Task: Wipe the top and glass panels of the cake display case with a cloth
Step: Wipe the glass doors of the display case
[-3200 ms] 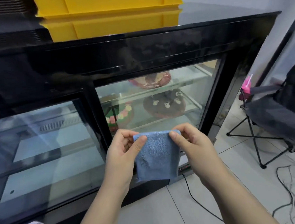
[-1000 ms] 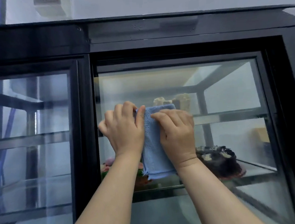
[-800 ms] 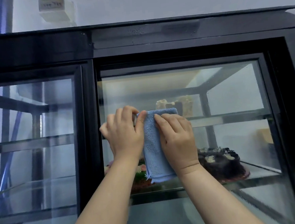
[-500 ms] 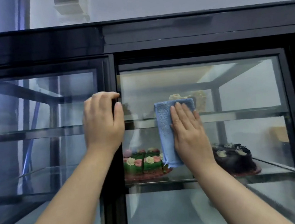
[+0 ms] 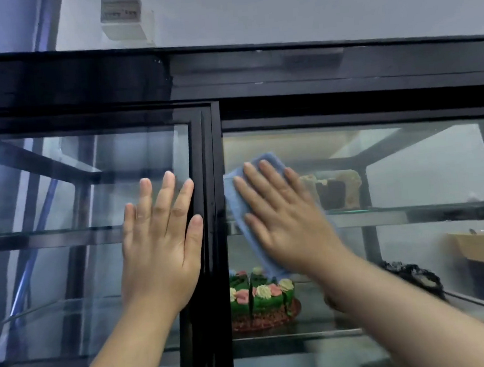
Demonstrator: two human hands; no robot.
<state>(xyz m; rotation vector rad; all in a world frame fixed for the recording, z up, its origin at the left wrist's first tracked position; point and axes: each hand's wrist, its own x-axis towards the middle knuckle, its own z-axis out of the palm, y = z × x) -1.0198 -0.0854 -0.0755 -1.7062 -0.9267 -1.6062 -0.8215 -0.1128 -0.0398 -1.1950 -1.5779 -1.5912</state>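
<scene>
The black-framed cake display case [image 5: 255,75] fills the view, with two sliding glass panels. My right hand [image 5: 284,214] lies flat with straight fingers on a blue cloth [image 5: 236,195], pressing it against the right glass panel [image 5: 408,176] near its upper left corner. My left hand [image 5: 161,241] rests flat, fingers spread, on the left glass panel [image 5: 63,212] beside the black centre post [image 5: 213,214]. Much of the cloth is hidden under my right hand.
Inside the case a green cake with pink and white flowers [image 5: 261,300] sits on the lower shelf, a dark chocolate cake [image 5: 413,277] to its right, cake slices [image 5: 333,187] on the upper shelf. A white box [image 5: 124,21] hangs on the wall above.
My left hand let go of the cloth, moved left and now lies flat on the left panel. My right hand slid the cloth up and left across the right panel.
</scene>
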